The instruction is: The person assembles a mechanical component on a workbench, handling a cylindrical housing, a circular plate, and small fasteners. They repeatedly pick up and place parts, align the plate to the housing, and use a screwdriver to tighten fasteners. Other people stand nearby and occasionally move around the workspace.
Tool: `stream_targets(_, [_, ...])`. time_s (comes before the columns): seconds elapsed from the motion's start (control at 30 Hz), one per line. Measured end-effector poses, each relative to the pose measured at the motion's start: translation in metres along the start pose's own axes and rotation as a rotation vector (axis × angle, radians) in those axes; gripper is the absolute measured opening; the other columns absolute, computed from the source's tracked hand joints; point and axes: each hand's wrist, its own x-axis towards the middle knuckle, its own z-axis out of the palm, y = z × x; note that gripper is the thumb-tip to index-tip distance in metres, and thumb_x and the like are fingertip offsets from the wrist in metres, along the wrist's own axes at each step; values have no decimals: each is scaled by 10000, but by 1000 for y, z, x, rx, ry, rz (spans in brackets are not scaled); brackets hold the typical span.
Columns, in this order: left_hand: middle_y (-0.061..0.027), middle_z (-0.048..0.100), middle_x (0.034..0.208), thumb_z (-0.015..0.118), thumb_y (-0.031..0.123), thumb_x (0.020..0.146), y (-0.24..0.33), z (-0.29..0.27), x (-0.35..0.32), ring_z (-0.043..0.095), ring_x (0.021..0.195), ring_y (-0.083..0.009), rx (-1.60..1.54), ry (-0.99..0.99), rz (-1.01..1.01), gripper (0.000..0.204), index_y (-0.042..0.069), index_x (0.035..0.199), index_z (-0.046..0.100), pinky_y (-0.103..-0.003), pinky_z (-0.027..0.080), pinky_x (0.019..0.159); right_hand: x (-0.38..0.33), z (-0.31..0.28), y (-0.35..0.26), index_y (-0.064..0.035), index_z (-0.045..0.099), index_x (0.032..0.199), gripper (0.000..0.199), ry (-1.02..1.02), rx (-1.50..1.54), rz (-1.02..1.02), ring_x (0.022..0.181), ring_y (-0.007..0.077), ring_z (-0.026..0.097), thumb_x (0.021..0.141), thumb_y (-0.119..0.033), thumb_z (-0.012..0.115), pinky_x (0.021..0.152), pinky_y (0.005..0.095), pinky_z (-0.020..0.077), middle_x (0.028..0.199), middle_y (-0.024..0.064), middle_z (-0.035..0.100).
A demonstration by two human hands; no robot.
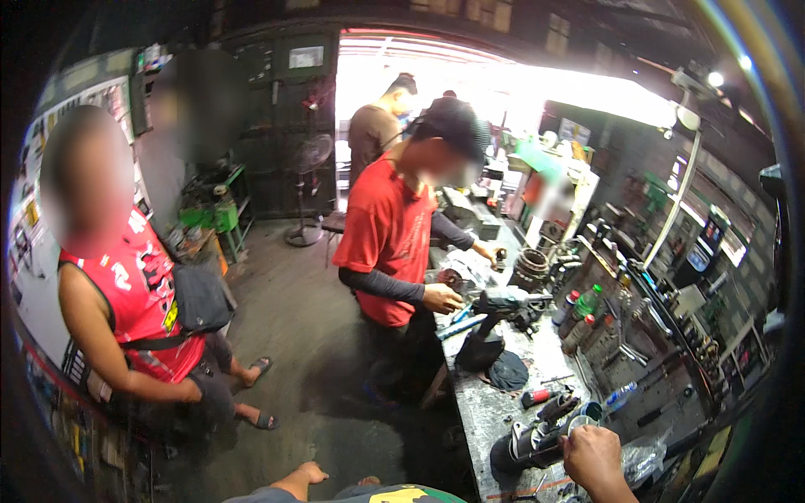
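Observation:
My right hand (593, 455) is closed in a fist over the near right part of the workbench (499, 415). A pale, round, cup-like rim (579, 422) shows at its knuckles; what the fingers grip is mostly hidden. Just left of the fist lies a dark cylindrical metal part (527, 449) with curved openings. Low in the view, away from the bench, hangs my left hand (310, 474); its fingers are too small and blurred to read. Behind the metal part are a red-and-black cylinder (537, 397) and a dark crumpled cloth (508, 370).
Across the bench, a co-worker in a red shirt (387, 226) handles a metal housing (464, 270). A black power tool (481, 345) stands nearer me. Bottles (579, 332) line the bench's right side. Another person in a red sleeveless top (155, 281) stands left; a fan (311, 157) is behind.

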Motion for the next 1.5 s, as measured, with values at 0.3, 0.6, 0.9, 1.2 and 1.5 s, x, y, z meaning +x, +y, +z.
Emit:
stream_targets(0.3, [-281, 762, 1300, 795, 578, 910, 42, -45, -18, 726, 1247, -435, -6, 300, 216, 678, -14, 1239, 791, -483, 564, 1055, -21, 22, 42, -54, 762, 843, 455, 103, 293, 244, 763, 430, 720, 1041, -458, 696, 730, 563, 576, 767, 176, 719])
stream_targets(0.6, [-210, 733, 1356, 761, 140, 974, 366, -141, -216, 682, 1295, -345, -453, 611, 1269, 358, -29, 1288, 729, -445, 491, 1159, -107, 124, 112, 18, 736, 1082, 189, 721, 873, 855, 797, 207, 719, 1053, -168, 752, 740, 405, 571, 902, 171, 780])
stream_targets(0.9, [-160, 746, 1149, 877, 12, 808, 544, -136, -353, 739, 1057, -275, -385, 484, 1531, 199, 25, 984, 787, -389, 561, 958, -66, 302, 155, -47, 767, 1087, 171, 81, 756, 1014, 1005, 472, 748, 999, -188, 727, 901, 562, 588, 1027, 244, 788])
stream_targets(1.2, [-172, 700, 1189, 1018, 164, 764, 527, -120, -362, 731, 1155, -319, -467, 489, 1427, 343, 42, 936, 748, -473, 574, 1066, -42, 346, 220, -25, 764, 1120, 190, 242, 679, 1100, 1013, 481, 753, 1007, -173, 725, 898, 557, 592, 1029, 264, 790])
stream_targets(1.5, [-133, 731, 1086, 1007, 215, 763, 531, -130, -358, 725, 1165, -313, -467, 392, 1426, 313, 65, 869, 754, -537, 526, 1127, -22, 293, 174, 7, 765, 1097, 169, 450, 1089, 889, 896, 342, 813, 1017, -138, 734, 795, 433, 622, 977, 215, 812])
